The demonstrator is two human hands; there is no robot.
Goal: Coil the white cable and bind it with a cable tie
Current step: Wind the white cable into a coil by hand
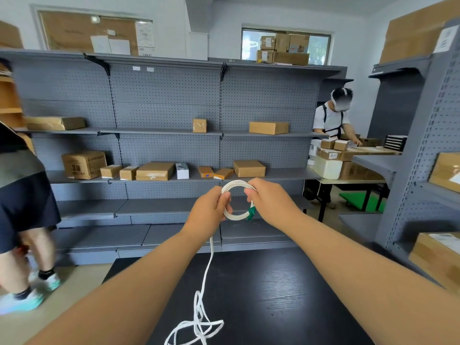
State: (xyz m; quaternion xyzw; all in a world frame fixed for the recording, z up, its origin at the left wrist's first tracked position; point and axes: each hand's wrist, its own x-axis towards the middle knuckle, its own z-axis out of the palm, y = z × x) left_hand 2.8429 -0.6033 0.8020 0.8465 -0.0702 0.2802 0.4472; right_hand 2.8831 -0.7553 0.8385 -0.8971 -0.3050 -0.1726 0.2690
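Note:
I hold a small coil of white cable (236, 215) in the air in front of me, above the far end of a black table (273, 295). My left hand (210, 209) grips the coil's left side. My right hand (267, 197) pinches its upper right part. A green connector (251, 213) hangs at the coil's lower right. The loose rest of the cable (207, 270) drops from under my left hand and lies in a tangle (196, 327) on the table's near edge. No cable tie is in view.
Grey pegboard shelves (161, 113) with cardboard boxes (154, 171) stand behind the table. A person (22, 195) walks at the left. Another person (332, 115) works at a table (348, 180) at the back right. More shelving (428, 158) stands at the right.

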